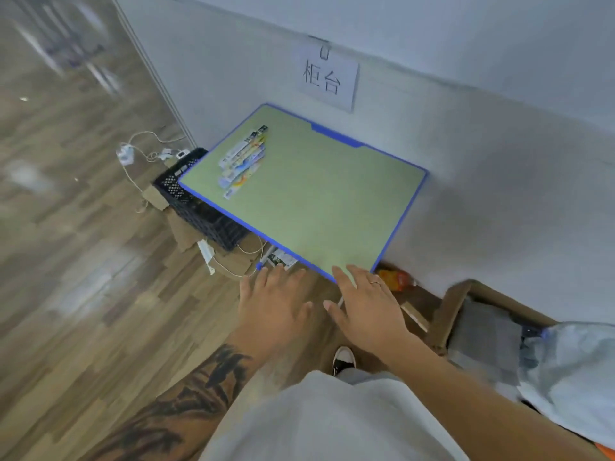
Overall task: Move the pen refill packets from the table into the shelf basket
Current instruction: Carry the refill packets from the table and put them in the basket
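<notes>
White wall with a paper sign [327, 79] backs the green surface [319, 207]; wood floor, black crate [196, 207] alongside. Packets [243, 159] lie heaped at its far left corner. Our left hand [273, 304] and right hand [366, 307] hover spread, holding nothing. We judge we should reach across and gather the heap together. No shelf basket in view.
</notes>
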The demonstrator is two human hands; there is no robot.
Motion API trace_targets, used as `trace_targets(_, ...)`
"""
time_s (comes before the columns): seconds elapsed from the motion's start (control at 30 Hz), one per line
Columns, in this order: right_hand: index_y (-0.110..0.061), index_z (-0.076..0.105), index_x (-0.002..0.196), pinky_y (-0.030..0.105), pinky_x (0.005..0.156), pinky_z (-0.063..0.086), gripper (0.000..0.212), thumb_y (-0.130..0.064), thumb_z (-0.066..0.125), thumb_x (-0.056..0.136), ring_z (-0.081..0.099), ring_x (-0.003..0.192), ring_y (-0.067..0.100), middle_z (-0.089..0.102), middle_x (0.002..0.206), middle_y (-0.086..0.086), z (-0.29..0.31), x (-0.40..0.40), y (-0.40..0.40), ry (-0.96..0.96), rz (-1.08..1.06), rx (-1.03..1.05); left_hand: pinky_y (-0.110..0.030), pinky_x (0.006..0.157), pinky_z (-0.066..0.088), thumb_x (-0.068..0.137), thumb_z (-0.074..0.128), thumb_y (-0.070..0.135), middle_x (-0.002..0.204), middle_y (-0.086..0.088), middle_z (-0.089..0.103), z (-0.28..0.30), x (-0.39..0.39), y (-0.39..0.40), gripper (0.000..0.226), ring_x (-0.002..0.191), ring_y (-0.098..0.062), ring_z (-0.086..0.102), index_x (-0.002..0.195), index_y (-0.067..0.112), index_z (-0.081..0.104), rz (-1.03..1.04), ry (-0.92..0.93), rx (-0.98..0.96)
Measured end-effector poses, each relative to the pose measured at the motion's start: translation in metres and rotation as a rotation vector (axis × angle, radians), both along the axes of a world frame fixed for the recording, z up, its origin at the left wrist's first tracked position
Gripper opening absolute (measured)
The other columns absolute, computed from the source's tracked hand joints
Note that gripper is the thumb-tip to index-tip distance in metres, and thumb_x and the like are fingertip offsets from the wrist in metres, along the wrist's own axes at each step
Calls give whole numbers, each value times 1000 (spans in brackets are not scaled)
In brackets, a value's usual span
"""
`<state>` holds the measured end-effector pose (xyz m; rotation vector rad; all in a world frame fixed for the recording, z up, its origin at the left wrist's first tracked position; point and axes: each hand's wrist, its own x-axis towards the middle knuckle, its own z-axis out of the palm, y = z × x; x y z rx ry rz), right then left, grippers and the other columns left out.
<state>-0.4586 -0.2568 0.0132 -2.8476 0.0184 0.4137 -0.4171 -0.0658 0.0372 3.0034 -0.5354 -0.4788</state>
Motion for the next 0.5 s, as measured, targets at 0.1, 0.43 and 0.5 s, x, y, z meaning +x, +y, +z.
trace_targets(0.1, -24, 23, 163, 46, 124, 24, 69, -56, 40, 105, 31, 151, 32, 32, 165, 11, -4, 43, -14, -13, 41, 20, -52, 118, 22, 97, 36, 65, 162, 2, 33, -5, 38, -10, 63, 148, -24, 34, 156, 43, 27, 56, -14, 8)
trace_targets(0.43, -25, 14, 164, 44, 125, 17, 71, -56, 39, 105, 25, 153, 32, 22, 169, 11, -35, 136, -22, 76, 91, 41, -56, 115, 28, 93, 39, 65, 158, -4, 43, -26, 119, -11, 69, 144, -28, 42, 156, 39, 38, 166, 29, 53)
trace_targets(0.5, -25, 14, 164, 44, 126, 17, 72, -56, 40, 104, 25, 154, 31, 21, 169, 11, -40, 153, -18, 96, 78, 43, -55, 119, 24, 98, 43, 63, 165, -6, 33, -30, 142, -6, 65, 150, -28, 34, 158, 40, 32, 164, 45, 52)
